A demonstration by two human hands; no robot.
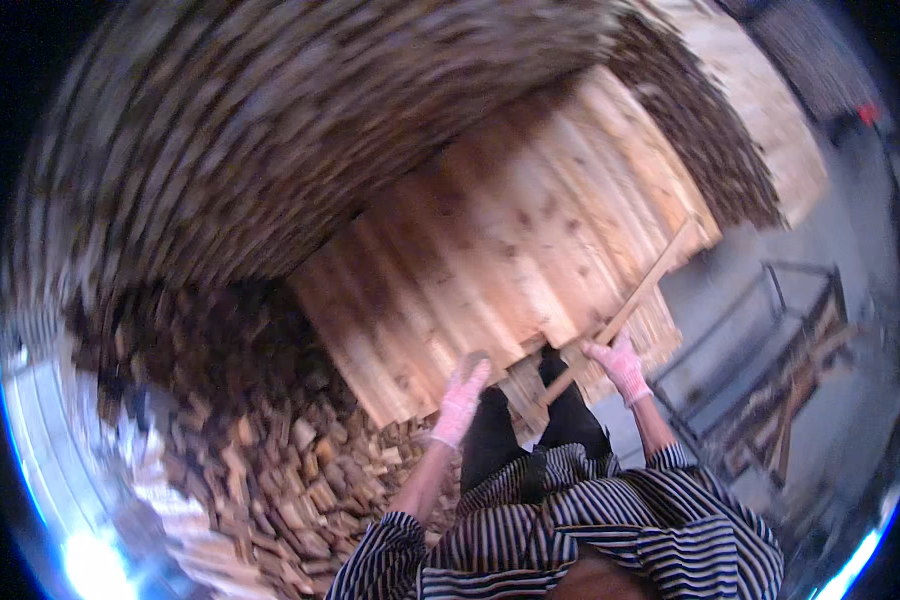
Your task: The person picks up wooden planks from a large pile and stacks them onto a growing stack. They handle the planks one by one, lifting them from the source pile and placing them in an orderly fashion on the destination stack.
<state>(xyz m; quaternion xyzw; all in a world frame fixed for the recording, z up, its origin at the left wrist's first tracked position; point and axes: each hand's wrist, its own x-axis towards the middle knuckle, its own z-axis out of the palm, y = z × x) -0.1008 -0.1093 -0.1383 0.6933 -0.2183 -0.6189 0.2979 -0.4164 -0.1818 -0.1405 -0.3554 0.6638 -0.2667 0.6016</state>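
Note:
A layer of pale wooden boards (510, 230) lies side by side in front of me, with knots showing in the wood. My right hand (622, 370), in a pinkish-white glove, is closed round a long narrow wooden strip (640, 290). The strip slants from the boards' right corner down toward my legs. My left hand (458, 405), gloved alike, is at the near edge of the boards with its fingers closed. A small greyish-brown piece shows at its fingertips; blur hides what it is. Between my hands, a short board end (525, 390) juts toward me.
Behind the boards rises a tall stack of rough-edged planks (300, 130). Many wood offcuts (310, 490) are heaped at my lower left. On the right, a dark metal frame cart (770, 370) holds wood strips on a grey floor (710, 300).

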